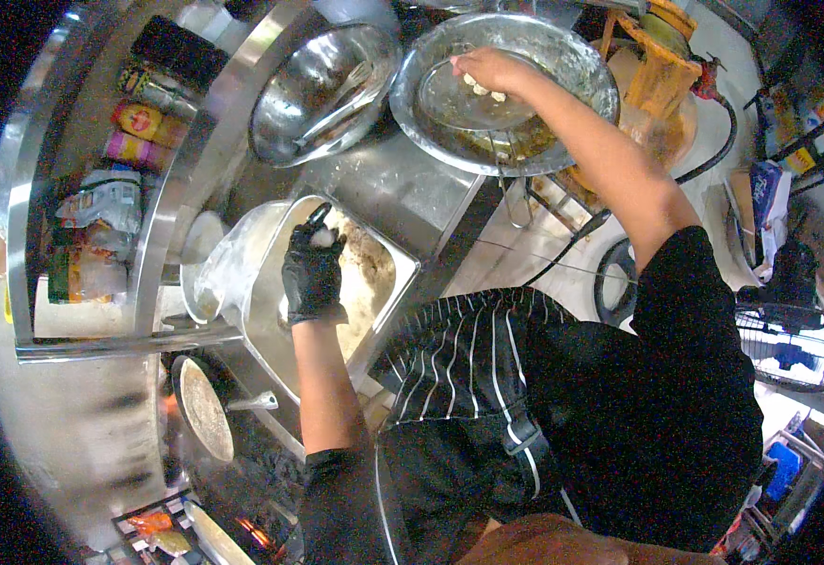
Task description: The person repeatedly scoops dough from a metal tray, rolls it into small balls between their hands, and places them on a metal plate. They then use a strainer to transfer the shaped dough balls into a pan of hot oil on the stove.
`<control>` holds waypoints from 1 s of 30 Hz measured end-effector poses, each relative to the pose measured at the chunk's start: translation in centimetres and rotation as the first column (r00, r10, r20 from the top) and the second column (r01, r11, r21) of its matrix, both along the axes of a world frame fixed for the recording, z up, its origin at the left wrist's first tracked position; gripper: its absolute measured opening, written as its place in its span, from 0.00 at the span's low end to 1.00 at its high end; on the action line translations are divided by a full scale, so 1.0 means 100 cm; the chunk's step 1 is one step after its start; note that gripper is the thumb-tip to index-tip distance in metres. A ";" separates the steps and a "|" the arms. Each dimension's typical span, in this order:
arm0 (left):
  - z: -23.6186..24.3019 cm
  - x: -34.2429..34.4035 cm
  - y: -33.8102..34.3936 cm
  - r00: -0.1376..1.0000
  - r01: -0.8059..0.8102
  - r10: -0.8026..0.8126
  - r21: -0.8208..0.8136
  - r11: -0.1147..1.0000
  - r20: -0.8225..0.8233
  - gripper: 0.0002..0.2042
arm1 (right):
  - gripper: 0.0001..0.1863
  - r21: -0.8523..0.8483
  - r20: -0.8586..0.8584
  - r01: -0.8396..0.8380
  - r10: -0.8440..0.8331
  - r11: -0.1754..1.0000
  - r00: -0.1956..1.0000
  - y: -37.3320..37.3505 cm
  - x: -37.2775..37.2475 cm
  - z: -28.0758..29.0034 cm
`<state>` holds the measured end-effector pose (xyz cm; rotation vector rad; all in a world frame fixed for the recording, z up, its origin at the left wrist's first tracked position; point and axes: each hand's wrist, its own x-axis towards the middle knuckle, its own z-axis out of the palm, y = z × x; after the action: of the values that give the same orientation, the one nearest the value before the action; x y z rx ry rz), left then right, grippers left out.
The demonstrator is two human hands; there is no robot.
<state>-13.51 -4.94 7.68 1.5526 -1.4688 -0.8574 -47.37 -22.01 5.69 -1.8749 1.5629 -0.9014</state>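
Whitish, knobbly lumps (483,91) line the curled right hand (497,72) above the pan (406,102). Left of the pan, the gloved left hand (314,275) half-curls; neither grip shows clearly.

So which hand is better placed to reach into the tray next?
Probably the left hand: it is at the tray of white stuff, while the right hand is over the big metal bowl.

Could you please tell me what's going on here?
The person's bare right hand reaches into a large metal bowl, over what looks like a round strainer, with pale clumps at its fingers. The black-gloved left hand is at a metal tray of pale powder; whether it grips anything is unclear. A smaller bowl alongside holds a metal utensil.
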 end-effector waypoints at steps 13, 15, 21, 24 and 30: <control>-0.026 0.014 -0.011 0.236 0.190 0.173 0.220 0.957 -0.956 0.20 | 0.19 -0.176 0.086 0.014 0.002 0.984 0.996 -0.012 -0.008 0.000; -0.019 0.008 -0.011 0.403 0.147 0.215 0.295 0.944 -0.890 0.15 | 0.11 -0.093 0.337 0.036 -0.003 0.995 0.941 0.001 0.003 0.014; -0.021 0.009 -0.026 0.376 0.208 0.217 0.311 0.928 -0.901 0.24 | 0.11 -0.152 0.643 -0.023 0.117 0.988 0.757 0.110 0.039 0.085; -0.027 0.010 -0.023 0.597 0.067 0.091 0.163 0.984 -0.797 0.13 | 0.16 -0.336 0.397 0.051 0.092 0.940 0.913 0.144 0.027 0.082; -0.032 -0.045 -0.076 0.664 0.447 -0.326 0.008 0.895 -0.673 0.11 | 0.16 -0.160 0.576 0.076 0.030 0.984 0.817 0.202 -0.092 0.017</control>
<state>-18.02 -12.49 4.49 0.8686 -1.2070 -1.6370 -56.61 -1.78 7.42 -1.4798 1.1531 -1.4953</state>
